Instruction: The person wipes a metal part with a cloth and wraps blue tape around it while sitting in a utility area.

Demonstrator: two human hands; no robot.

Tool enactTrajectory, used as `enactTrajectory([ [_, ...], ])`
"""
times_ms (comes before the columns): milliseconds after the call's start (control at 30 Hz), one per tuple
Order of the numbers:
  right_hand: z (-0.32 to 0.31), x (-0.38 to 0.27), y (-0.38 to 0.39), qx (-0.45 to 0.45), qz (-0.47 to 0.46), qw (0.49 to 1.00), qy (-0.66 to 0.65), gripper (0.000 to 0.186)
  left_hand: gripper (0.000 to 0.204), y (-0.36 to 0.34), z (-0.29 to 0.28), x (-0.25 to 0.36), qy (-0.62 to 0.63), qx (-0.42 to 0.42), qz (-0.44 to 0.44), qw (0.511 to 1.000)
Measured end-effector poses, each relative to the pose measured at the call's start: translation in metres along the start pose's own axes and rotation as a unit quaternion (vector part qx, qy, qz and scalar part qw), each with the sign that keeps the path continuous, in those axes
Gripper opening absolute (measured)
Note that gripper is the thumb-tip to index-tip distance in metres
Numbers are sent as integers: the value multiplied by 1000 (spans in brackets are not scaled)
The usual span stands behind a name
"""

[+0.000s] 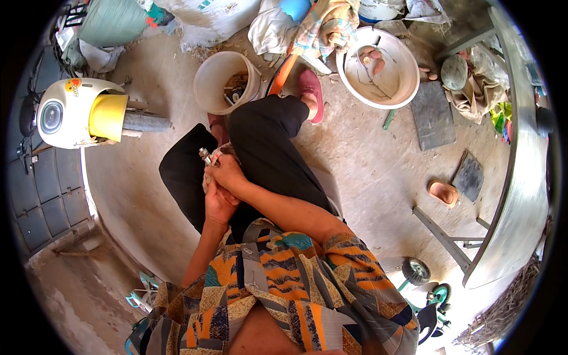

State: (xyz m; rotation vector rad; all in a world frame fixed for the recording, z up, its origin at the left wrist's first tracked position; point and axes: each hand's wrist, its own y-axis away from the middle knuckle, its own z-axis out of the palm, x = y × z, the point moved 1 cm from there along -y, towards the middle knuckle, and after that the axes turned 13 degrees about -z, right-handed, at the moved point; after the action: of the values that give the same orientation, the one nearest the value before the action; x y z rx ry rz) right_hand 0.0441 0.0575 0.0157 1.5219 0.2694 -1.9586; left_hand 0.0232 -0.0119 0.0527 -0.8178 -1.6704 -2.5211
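Observation:
Both hands meet over my lap, above the dark trousers [266, 133]. A small shiny metal fitting [205, 155], like a tap or valve part, sticks out past the fingers. My right hand [226, 172] is closed around it from above. Just below, my left hand [219, 205] is closed too, its fingers curled up toward the fitting's lower part. The hands overlap, so most of the fitting and some fingertips are hidden. Something pale and pinkish shows beside the right hand's knuckles; I cannot make out what it is.
Ahead stands a white bucket [204, 83] with small items inside. A wide white tub [408, 65] holds a twig and reddish lumps. On the left is a white-and-yellow scooter front [71, 112]. To the right are a dark slab [432, 115], an orange-brown slipper [443, 193] and a long metal-topped table [515, 219].

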Motion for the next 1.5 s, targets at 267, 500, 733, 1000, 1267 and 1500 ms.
enactTrajectory([
  [267,-8,-43,12,5,155,983,-98,25,41,-8,-28,11,-8,-99,-82,992],
  [500,11,-15,8,10,93,987,-129,21,41,3,-26,11,-52,-57,-52,996],
  [733,12,-6,7,-21,93,992,-87,28,37,-6,-37,4,-59,-64,-24,996],
  [1000,15,5,-3,5,111,991,-78,21,32,3,-17,1,-44,-41,-27,998],
  [1267,-3,-7,4,-11,178,983,-35,26,38,-3,-25,-2,-83,-67,-64,992],
  [1500,1,13,-8,26,131,990,-40,29,33,-13,-40,1,-72,-107,-86,988],
])
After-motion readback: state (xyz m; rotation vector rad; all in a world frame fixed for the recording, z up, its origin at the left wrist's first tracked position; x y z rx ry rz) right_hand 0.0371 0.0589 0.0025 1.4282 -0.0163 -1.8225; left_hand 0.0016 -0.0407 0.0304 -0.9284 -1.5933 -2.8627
